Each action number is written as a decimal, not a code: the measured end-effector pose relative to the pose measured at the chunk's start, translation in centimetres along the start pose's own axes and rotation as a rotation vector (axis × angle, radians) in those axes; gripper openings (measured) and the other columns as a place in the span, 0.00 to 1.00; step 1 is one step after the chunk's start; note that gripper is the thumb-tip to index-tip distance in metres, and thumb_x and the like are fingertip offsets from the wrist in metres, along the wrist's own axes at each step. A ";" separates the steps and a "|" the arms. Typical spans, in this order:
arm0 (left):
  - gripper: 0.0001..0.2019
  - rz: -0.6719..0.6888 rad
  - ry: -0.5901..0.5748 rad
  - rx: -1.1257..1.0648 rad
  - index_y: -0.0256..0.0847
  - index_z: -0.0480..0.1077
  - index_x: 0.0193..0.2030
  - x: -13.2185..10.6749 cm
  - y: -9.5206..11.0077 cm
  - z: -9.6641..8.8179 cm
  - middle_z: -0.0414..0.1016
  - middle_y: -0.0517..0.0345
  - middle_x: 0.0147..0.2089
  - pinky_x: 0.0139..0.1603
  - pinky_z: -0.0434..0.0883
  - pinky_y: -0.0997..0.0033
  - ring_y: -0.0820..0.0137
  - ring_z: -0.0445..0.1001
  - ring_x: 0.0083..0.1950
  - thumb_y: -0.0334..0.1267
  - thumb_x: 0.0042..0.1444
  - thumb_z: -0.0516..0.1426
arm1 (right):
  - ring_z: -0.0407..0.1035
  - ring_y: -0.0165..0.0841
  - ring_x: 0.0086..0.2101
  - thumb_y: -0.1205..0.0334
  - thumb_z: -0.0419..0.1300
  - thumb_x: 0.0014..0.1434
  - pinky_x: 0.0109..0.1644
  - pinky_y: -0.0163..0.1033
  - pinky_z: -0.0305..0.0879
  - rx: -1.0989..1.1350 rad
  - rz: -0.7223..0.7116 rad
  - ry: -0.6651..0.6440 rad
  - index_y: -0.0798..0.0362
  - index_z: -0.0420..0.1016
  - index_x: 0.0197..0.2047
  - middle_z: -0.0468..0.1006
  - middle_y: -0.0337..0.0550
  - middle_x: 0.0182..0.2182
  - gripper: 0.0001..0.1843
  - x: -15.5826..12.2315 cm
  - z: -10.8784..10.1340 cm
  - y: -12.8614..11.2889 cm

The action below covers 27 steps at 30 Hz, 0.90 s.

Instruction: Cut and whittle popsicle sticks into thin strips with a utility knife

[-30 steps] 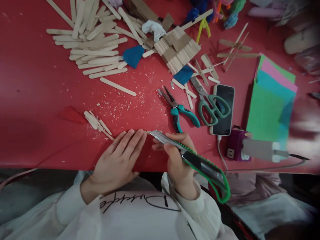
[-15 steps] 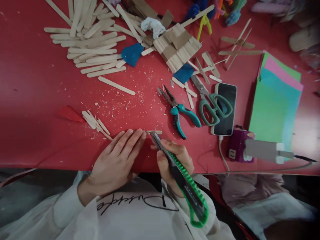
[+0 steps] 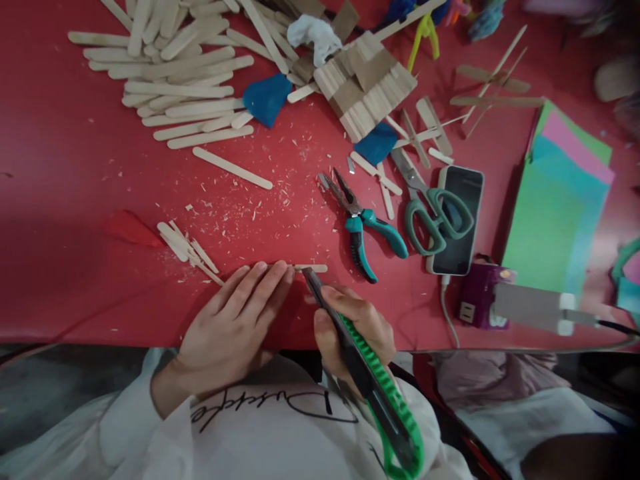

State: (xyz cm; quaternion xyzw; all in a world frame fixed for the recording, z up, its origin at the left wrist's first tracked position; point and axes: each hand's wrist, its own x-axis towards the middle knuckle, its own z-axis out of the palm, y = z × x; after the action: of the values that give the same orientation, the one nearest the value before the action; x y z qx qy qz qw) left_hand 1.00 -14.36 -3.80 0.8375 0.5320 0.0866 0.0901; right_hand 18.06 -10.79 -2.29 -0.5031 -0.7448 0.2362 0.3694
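My left hand (image 3: 237, 317) lies with fingers stretched out and together, pressing a thin wooden craft stick (image 3: 317, 269) flat on the red table; most of the stick is hidden under the fingertips. My right hand (image 3: 353, 327) is wrapped round a green and black utility knife (image 3: 383, 400). The knife's blade tip rests at the stick, just right of my left fingertips. Left of my left hand is a small bundle of cut stick pieces (image 3: 187, 248). Teal-handled pliers (image 3: 357, 223) lie open beyond my right hand.
Craft sticks (image 3: 175, 87) are heaped at the back left, near a woven wooden panel (image 3: 367, 87). On the right, green scissors (image 3: 435, 217) overlap a phone (image 3: 455, 220). A purple power adapter (image 3: 477, 297) and coloured sheets (image 3: 550, 207) lie beyond. Wood shavings litter the middle.
The camera view has shifted slightly. Both hands stay in place at the stick, and the knife tip has moved little, if at all, along it.
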 end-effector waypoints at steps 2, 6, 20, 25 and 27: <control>0.41 0.004 0.009 -0.001 0.28 0.55 0.65 0.1 0.0 0.0 0.60 0.46 0.66 0.70 0.41 0.63 0.59 0.53 0.66 0.53 0.49 0.58 | 0.75 0.30 0.28 0.73 0.57 0.51 0.32 0.34 0.73 -0.009 -0.008 0.001 0.51 0.71 0.43 0.79 0.40 0.31 0.15 0.1 0.0 -0.1; 0.38 0.003 0.017 -0.009 0.30 0.57 0.65 0.3 -0.1 -0.1 0.62 0.47 0.65 0.70 0.44 0.62 0.59 0.55 0.66 0.52 0.52 0.56 | 0.75 0.31 0.29 0.74 0.56 0.51 0.33 0.35 0.74 -0.082 -0.044 -0.051 0.51 0.70 0.43 0.79 0.42 0.32 0.15 0.7 -0.3 -0.4; 0.33 0.016 0.017 -0.022 0.31 0.56 0.64 0.0 -0.1 0.2 0.61 0.48 0.65 0.70 0.42 0.62 0.59 0.57 0.64 0.45 0.53 0.53 | 0.73 0.32 0.26 0.75 0.52 0.52 0.27 0.34 0.71 -0.174 -0.074 -0.209 0.51 0.67 0.41 0.76 0.41 0.26 0.14 2.3 0.0 -1.8; 0.33 0.019 0.043 -0.010 0.31 0.58 0.64 0.2 -0.2 0.2 0.62 0.48 0.65 0.70 0.42 0.62 0.59 0.58 0.64 0.48 0.54 0.53 | 0.73 0.30 0.24 0.75 0.53 0.52 0.26 0.32 0.70 -0.143 -0.053 -0.204 0.50 0.67 0.39 0.75 0.38 0.25 0.13 2.9 -0.1 -1.9; 0.33 0.015 0.042 -0.003 0.31 0.58 0.64 0.1 -0.2 0.2 0.63 0.48 0.65 0.70 0.43 0.63 0.59 0.57 0.64 0.48 0.54 0.53 | 0.73 0.29 0.23 0.73 0.54 0.53 0.26 0.31 0.70 -0.108 -0.023 -0.189 0.49 0.67 0.39 0.76 0.38 0.27 0.11 2.8 -0.2 -1.8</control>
State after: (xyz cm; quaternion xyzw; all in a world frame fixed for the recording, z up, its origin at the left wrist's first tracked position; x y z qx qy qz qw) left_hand 0.89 -14.20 -4.07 0.8392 0.5275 0.1057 0.0796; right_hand 16.60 -8.84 0.02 -0.4892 -0.7936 0.2381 0.2725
